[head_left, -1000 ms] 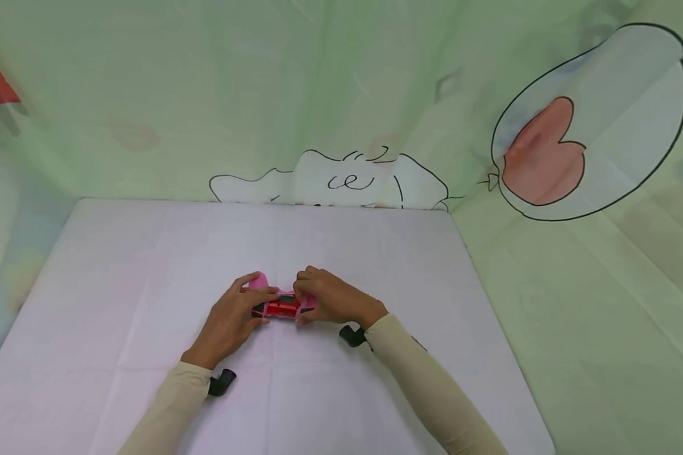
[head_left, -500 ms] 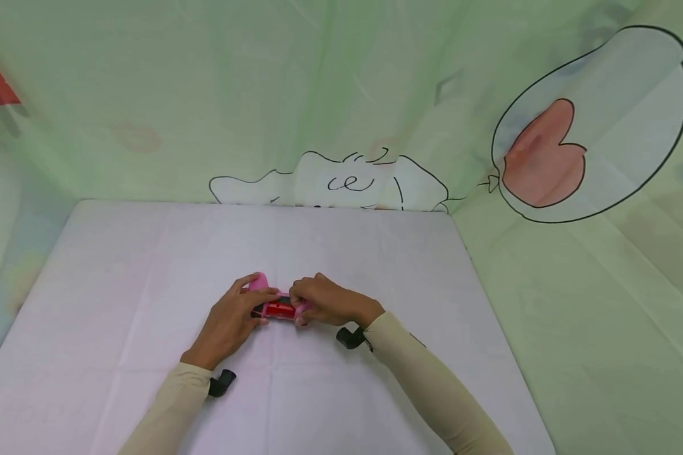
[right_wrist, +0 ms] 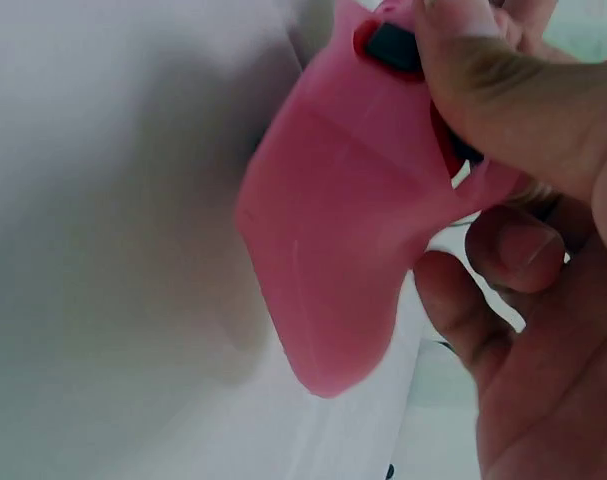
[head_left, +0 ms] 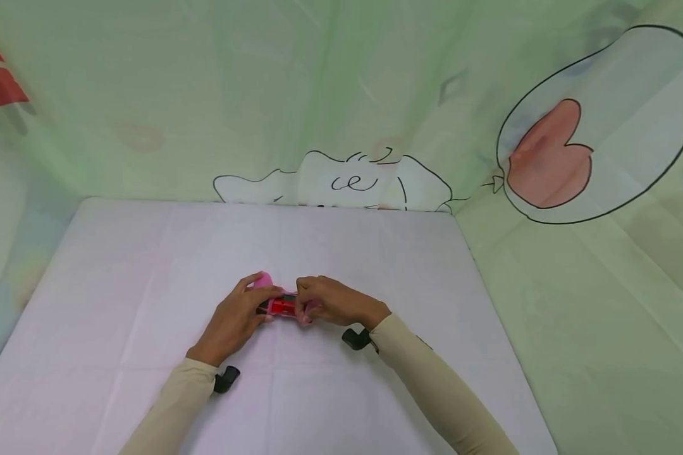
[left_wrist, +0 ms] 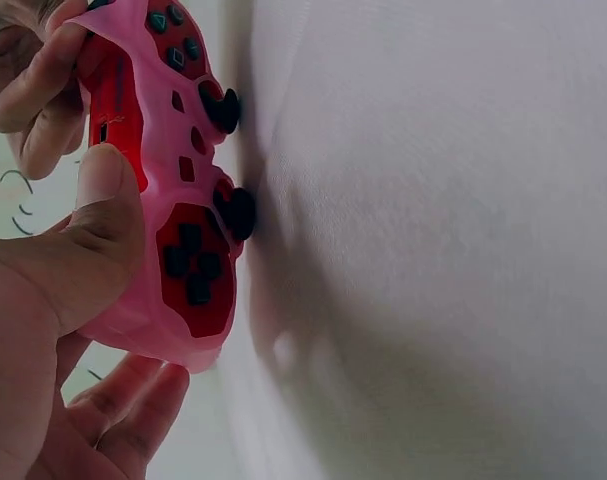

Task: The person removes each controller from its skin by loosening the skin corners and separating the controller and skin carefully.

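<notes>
Red game controller (head_left: 281, 306) in pink silicone sleeve (right_wrist: 343, 250) — near-centre of white table (head_left: 375, 265), held face-down between both hands. Left hand (head_left: 236, 319) curled round left grip, thumb on back. Right hand (head_left: 332, 303) pinches sleeve edge at right grip. Controller likely light, rigid; sleeve soft, stretchy, grippy — best held by shell, sleeve worked at its rim. Black thumbsticks (left_wrist: 233, 160) touch table.

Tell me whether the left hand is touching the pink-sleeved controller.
Touching. The left wrist view shows the left hand with its thumb pressed on the controller.
</notes>
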Demonstrator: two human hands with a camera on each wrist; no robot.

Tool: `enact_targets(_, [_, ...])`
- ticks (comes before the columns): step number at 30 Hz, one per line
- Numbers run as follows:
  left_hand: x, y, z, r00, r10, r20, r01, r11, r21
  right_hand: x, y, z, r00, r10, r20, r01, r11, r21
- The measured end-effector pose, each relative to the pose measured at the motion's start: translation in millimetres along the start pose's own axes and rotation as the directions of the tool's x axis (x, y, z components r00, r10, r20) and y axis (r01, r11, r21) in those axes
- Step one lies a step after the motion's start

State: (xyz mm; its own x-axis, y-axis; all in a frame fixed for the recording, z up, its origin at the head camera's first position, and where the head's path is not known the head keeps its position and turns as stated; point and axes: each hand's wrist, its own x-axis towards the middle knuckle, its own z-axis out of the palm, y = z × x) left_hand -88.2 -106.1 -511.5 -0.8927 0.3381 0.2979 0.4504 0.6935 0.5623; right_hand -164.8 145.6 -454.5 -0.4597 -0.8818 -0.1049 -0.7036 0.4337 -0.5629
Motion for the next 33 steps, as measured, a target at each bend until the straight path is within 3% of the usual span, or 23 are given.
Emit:
enact_targets(4, [3.9,0.2,0.5,1.0,-0.01,0.021,0.011,0.999,-0.033,-4.2,3.1,-3.2,1.0,-0.011,0.006,0.011,0.997,0.081])
enact_targets(12, [6.1,-1.2,-2.9,0.991,-0.095,0.092,0.103,0.991,-0.081,-10.1,13.7,1.7,1.0,-0.028,0.003,0.027,0.986,0.162])
enact_targets(20, [4.9,-2.7,-4.6,0.99,-0.107,0.092,0.117,0.986,-0.119,-15.7,19.1,-1.9,0.999,-0.037,-0.031,0.042,0.977,0.209])
enact_targets(26, [1.7,-5.9,-3.3,0.987,-0.131,0.088,0.143,0.978,-0.15,-18.7,24.7,-1.7,0.998,0.023,-0.061,-0.005,0.962,0.274])
enact_targets(33, [-2.3,-7.2,-5.2,0.983,-0.167,0.078,0.177,0.973,-0.15,-20.5,32.3,13.1,0.981,0.116,-0.153,-0.048,0.919,0.391])
